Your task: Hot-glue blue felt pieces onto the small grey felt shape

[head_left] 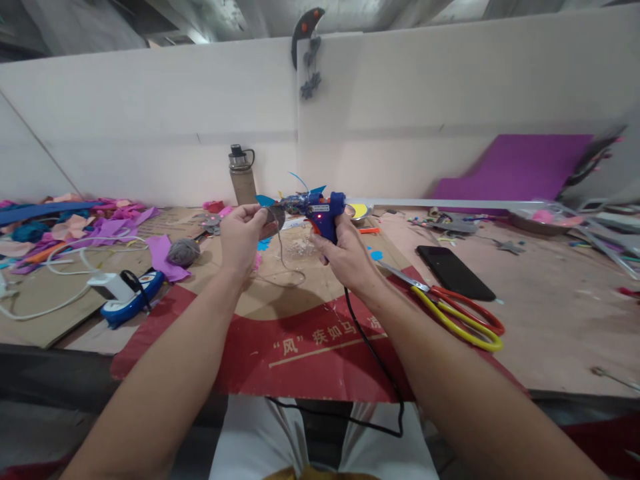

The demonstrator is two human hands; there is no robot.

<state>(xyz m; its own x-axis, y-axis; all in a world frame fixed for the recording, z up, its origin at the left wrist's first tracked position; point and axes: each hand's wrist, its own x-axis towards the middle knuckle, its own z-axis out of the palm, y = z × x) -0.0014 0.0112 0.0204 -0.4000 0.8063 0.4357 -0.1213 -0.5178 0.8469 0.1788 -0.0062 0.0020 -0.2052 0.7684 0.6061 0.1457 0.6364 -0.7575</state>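
Note:
My right hand [345, 250] grips a blue hot glue gun [325, 217], its small red light lit and its black cord [367, 340] running down toward my lap. The gun's nozzle points left, to my left hand [247, 233]. Pinched in that hand's fingers is a small dark grey round piece [274, 217]. Grey yarn [281, 250] hangs from it in a loop onto the cardboard. Blue bits stick out behind the piece and the nozzle; what they belong to I cannot make out. A ball of grey yarn [183, 253] lies to the left.
Scissors [450, 310] with red and yellow handles and a black phone [455, 272] lie at right. A blue power strip [133, 300] with a white plug and coloured scraps [75, 227] occupy the left. A bottle [243, 177] stands at the back, before a white panel.

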